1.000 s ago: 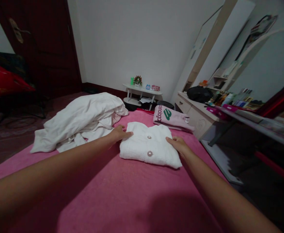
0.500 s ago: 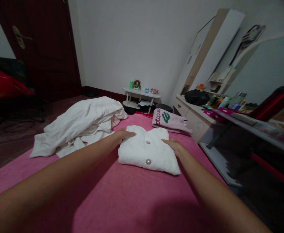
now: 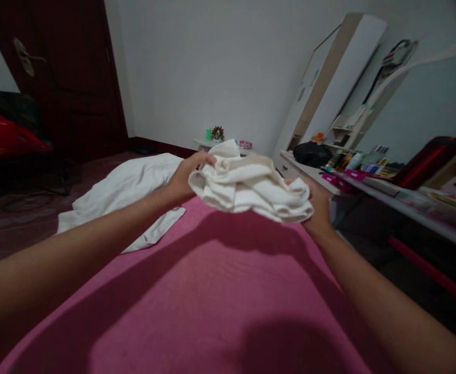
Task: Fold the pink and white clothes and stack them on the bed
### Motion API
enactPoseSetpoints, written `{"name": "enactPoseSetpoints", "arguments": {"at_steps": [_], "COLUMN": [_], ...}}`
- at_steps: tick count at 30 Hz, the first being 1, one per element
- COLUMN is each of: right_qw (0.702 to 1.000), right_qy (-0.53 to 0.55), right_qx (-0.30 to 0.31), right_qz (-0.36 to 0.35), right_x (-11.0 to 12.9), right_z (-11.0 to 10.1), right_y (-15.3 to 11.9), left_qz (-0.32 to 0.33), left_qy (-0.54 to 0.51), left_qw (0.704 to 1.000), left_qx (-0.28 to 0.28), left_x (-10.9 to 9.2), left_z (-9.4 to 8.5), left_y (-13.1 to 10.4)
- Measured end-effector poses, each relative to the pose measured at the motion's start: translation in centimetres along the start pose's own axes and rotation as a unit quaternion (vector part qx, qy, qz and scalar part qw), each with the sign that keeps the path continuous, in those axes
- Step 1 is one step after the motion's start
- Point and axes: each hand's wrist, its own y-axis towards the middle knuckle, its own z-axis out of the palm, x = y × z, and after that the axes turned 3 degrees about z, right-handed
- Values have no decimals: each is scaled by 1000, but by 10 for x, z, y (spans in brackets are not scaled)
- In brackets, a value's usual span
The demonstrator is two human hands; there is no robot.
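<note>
A folded white top (image 3: 251, 182) is held up above the pink bed cover (image 3: 212, 291), its layered, creased edges facing me. My left hand (image 3: 189, 174) grips its left side, thumb on top and the other fingers partly hidden behind the cloth. At its right side, my right hand (image 3: 316, 205) is closed on the fabric, with most of the fingers out of sight under or behind it. The top's shadow falls on the cover below, so it is clear of the bed. A crumpled white cloth (image 3: 130, 182) lies to the left, behind my left forearm.
A small white table (image 3: 202, 141) with a potted plant (image 3: 217, 133) stands by the far wall. To the right is a dresser (image 3: 290, 166) with a black bag (image 3: 314, 154) and several bottles. A red bag (image 3: 8, 140) sits at far left, near the dark door (image 3: 68, 67).
Both hands have raised the folded white top off the bed and tilted it; its buttoned front no longer shows. The pink garment with the green logo is now hidden from view.
</note>
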Motion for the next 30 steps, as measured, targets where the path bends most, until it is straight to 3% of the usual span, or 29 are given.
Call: {"name": "enactPoseSetpoints", "arguments": {"at_steps": [2, 5, 8, 11, 14, 16, 19, 24, 27, 30], "right_qw": [991, 951, 945, 965, 977, 971, 941, 865, 867, 902], "right_qy": [-81, -142, -169, -180, -171, -186, -283, -409, -386, -305], "right_qx": [32, 245, 261, 175, 80, 55, 92, 274, 306, 297], "right_qz": [-102, -126, -101, -72, -101, -139, -162, -99, -77, -66], "right_x": [-30, -77, -94, -79, -55, -46, -51, -71, -73, -77], "right_z": [1, 3, -4, -12, -4, 12, 44, 74, 72, 62], "right_y": [-37, -89, -113, -101, -76, -68, -76, -108, -109, -102], "left_qz": [80, 112, 72, 53, 50, 54, 47, 56, 39, 16], "left_qy": [56, 107, 128, 132, 138, 142, 177, 221, 215, 180], "left_qw": [987, 941, 932, 935, 961, 972, 966, 908, 893, 905], "left_qx": [124, 301, 332, 325, 234, 181, 181, 351, 392, 384], "left_x": [5, 18, 23, 15, 3, -3, -4, 10, 14, 11], "left_z": [1, 4, -1, -8, 0, 16, 46, 76, 75, 65], "left_y": [-46, -120, -156, -141, -105, -91, -96, -138, -145, -141]}}
